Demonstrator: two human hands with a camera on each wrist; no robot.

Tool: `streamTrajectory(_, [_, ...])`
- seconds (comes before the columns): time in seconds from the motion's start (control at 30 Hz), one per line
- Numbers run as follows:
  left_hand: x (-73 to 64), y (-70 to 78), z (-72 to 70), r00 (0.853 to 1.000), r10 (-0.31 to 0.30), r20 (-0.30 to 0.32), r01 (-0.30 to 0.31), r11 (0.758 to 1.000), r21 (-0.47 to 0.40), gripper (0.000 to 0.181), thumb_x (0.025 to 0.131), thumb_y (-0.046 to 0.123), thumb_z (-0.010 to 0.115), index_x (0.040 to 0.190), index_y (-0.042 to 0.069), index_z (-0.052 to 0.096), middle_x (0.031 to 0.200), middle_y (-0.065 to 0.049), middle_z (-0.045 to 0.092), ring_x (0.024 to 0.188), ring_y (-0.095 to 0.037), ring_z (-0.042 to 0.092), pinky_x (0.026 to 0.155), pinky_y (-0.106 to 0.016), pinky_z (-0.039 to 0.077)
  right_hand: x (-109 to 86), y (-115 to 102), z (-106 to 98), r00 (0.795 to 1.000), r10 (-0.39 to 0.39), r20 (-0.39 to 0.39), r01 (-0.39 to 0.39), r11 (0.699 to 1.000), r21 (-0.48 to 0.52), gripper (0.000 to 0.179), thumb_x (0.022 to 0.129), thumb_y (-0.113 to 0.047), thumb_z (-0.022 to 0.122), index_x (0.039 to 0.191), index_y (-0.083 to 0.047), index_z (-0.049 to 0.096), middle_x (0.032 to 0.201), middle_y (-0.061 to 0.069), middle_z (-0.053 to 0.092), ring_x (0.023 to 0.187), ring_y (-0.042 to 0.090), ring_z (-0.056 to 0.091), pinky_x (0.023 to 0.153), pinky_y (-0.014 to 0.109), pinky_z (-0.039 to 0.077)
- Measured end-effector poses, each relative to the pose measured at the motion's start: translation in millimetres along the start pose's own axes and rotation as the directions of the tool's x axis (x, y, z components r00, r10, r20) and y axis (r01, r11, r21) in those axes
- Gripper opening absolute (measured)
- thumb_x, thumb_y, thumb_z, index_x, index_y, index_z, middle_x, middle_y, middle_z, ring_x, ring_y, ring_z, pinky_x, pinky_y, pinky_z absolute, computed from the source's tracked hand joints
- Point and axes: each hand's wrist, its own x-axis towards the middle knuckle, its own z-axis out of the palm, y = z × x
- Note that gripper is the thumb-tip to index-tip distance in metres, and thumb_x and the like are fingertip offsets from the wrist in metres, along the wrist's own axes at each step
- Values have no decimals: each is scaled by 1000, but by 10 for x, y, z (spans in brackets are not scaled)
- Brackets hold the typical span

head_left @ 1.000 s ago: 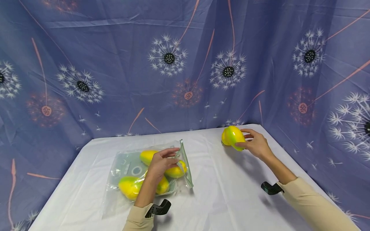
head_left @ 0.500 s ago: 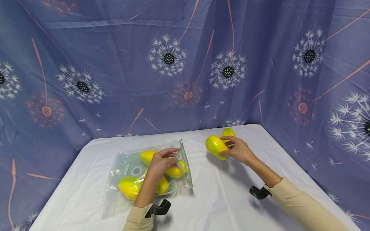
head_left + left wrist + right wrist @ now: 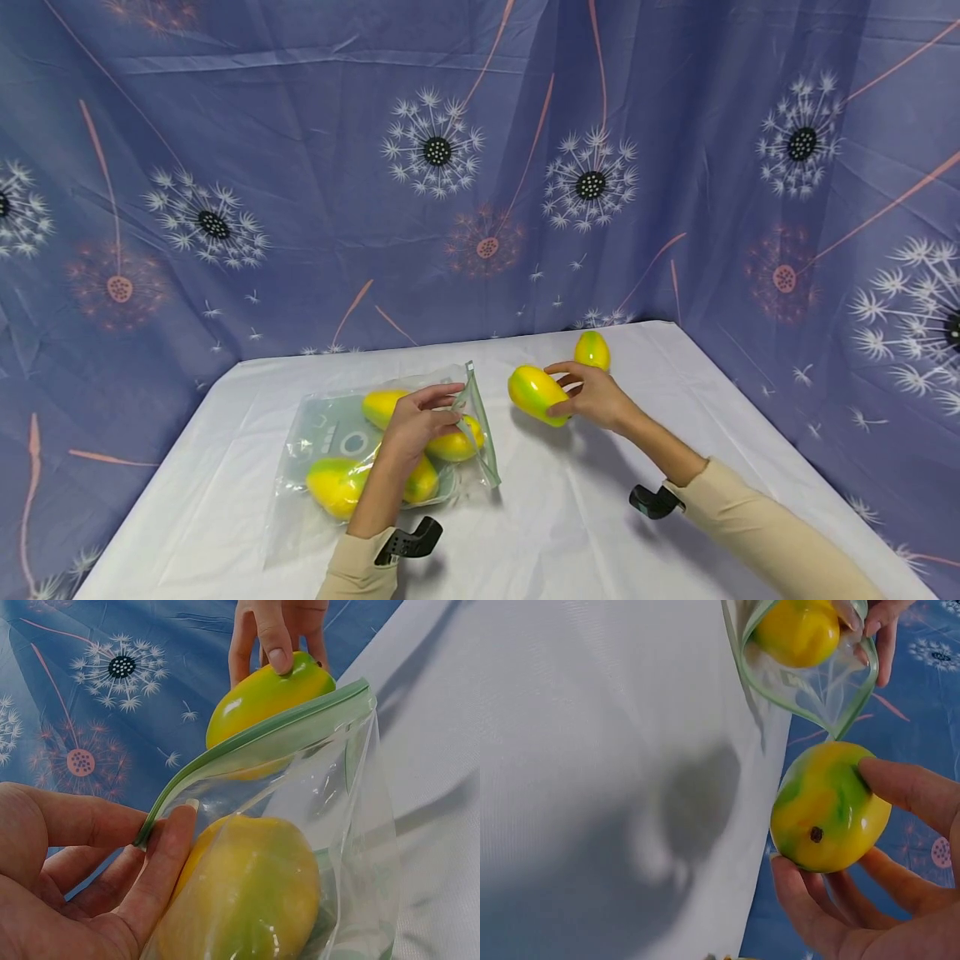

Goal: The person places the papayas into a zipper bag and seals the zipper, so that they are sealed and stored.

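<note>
My right hand grips a yellow-green mango between thumb and fingers, held over the table a short way right of the bag's mouth. In the right wrist view, the brown stem end of this mango faces the camera. A clear zip bag lies flat on the left with several mangoes inside. My left hand pinches the edge of its mouth, thumb inside, and the green zip strip gapes apart. Just inside the mouth sits one mango, seen through the plastic.
Another mango stands on the white-covered table near its back right edge. Dark blue curtains with dandelion prints hang behind and along both sides.
My right hand has carried the mango leftward from the back right toward the bag's mouth, uncovering the mango behind it. My left hand and the bag have stayed in place.
</note>
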Motion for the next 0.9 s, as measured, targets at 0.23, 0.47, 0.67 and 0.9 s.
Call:
streamTrajectory(0.23, [9, 1, -5, 1000, -4, -2, 4, 1000, 1, 44, 84, -10, 68, 126, 4, 71, 119, -15, 64, 88, -19, 66, 78, -34, 63, 31, 10, 63, 997, -5, 82, 5, 1000, 3, 71, 72, -13, 88, 138, -9, 62, 128, 21, 64, 105, 33, 68, 87, 42, 60])
streamTrajectory(0.47, [10, -10, -13, 1000, 8, 8, -8, 1000, -2, 45, 83, -11, 68, 125, 2, 71, 115, -15, 64, 87, -18, 65, 76, -33, 63, 25, 11, 107, 982, -2, 188, 5, 1000, -16, 68, 74, -13, 88, 137, -11, 63, 129, 20, 65, 112, 37, 66, 92, 46, 59])
streamTrajectory(0.67, [6, -8, -20, 1000, 17, 18, -17, 1000, -14, 44, 83, -11, 68, 125, 0, 70, 113, -15, 64, 86, -18, 65, 75, -33, 63, 7, -16, 108, 972, -19, 233, 28, 999, -37, 68, 73, -13, 87, 137, -13, 64, 128, 17, 65, 112, 34, 64, 96, 48, 56])
streamTrajectory(0.9, [7, -7, -22, 1000, 20, 20, -20, 1000, -4, 43, 84, -11, 67, 126, 0, 70, 115, -16, 64, 89, -18, 65, 76, -33, 63, 25, -14, 113, 947, -85, 308, 111, 991, -68, 65, 73, -11, 85, 135, -14, 65, 128, 14, 65, 111, 31, 63, 98, 47, 54])
